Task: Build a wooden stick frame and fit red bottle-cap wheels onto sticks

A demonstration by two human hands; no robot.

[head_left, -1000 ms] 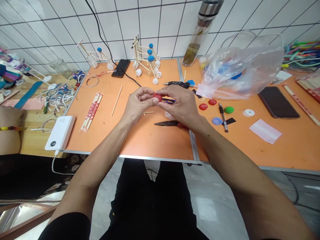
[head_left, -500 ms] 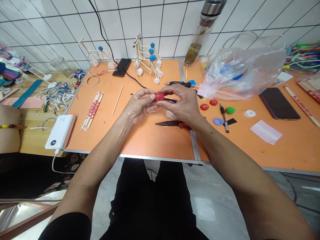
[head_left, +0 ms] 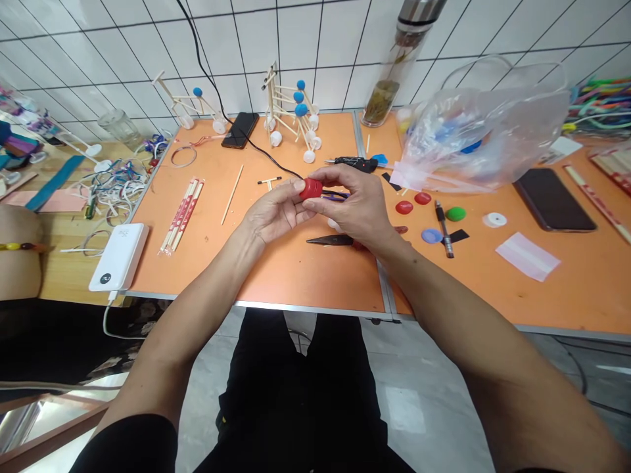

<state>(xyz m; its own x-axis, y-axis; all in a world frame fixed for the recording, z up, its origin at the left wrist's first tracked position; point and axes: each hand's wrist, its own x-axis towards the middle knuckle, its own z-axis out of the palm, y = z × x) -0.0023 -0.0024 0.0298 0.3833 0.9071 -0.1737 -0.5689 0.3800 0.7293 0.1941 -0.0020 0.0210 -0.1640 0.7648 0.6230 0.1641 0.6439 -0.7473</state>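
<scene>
A red bottle cap (head_left: 310, 189) sits between my two hands above the orange table. My left hand (head_left: 273, 215) holds its left side with the fingertips. My right hand (head_left: 348, 203) pinches its right side, and a thin dark object with a purple part (head_left: 337, 195) sticks out behind the cap, partly hidden by my fingers. Below my right hand lie red-handled pliers (head_left: 329, 240), their grip partly covered. A small T-shaped stick piece (head_left: 269, 180) rests just beyond my left hand.
Toothpick models with blue balls (head_left: 288, 112) stand at the back, near a black phone (head_left: 240, 129) and a black cable. A hot glue gun (head_left: 355, 163), a plastic bag (head_left: 478, 138), bottle caps (head_left: 404, 207) and a power bank (head_left: 117, 257) surround the hands.
The red cap and my hands have shifted slightly left and up. The T-shaped stick piece now shows beyond my left hand. Both hands keep hold of the cap.
</scene>
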